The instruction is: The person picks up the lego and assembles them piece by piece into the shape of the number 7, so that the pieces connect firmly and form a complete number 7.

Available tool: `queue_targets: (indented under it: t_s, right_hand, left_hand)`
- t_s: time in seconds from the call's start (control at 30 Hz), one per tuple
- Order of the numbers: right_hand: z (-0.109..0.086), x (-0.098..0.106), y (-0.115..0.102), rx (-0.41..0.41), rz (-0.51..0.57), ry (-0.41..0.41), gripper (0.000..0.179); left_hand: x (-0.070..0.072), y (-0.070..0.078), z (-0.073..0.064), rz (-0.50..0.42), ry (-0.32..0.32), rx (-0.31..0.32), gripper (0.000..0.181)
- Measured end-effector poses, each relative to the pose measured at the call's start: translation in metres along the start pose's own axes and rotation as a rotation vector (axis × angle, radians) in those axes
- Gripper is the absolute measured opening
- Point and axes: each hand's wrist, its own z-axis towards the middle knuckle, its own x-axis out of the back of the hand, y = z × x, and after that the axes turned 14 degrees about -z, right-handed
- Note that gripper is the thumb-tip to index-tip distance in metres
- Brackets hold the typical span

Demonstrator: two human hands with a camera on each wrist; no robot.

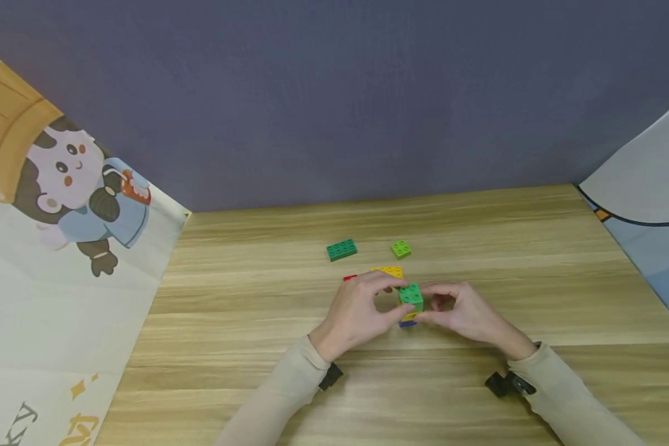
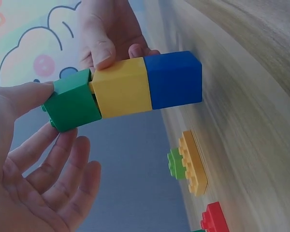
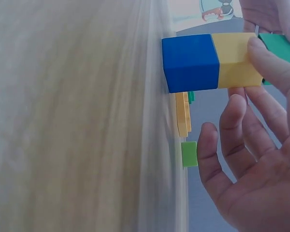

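Observation:
A stack of three toy building blocks stands between the two hands, blue at the bottom, yellow in the middle, green on top. My left hand (image 1: 359, 313) pinches the green block (image 2: 75, 102) between thumb and fingers. The green block sits slightly tilted on the yellow block (image 2: 122, 87), a narrow gap showing at their joint in the left wrist view. My right hand (image 1: 468, 313) pinches the yellow block from the other side, thumb on its near face. Under it the blue block (image 3: 191, 63) is at the wooden table's surface.
Behind the stack lie a flat yellow brick (image 1: 390, 271), a dark green brick (image 1: 342, 249) and a small lime brick (image 1: 401, 249). A red brick (image 2: 215, 217) is partly hidden behind the left hand in the head view. A dark panel (image 1: 334, 105) rises at the table's back edge.

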Motion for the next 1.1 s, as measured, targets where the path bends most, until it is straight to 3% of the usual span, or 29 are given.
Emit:
queue_targets:
  t_s: [0.97, 1.1]
  right_hand:
    - [-0.0004, 0.001, -0.0022, -0.023, 0.005, -0.021, 0.035]
    - [-0.0005, 0.0035, -0.0046, 0.009, -0.035, -0.026, 0.036]
  left_hand:
    - [-0.0051, 0.0052, -0.0017, 0.035, 0.0, 0.011, 0.035]
    - [-0.0032, 0.0055, -0.0007, 0.052, -0.009, 0.005, 0.035]
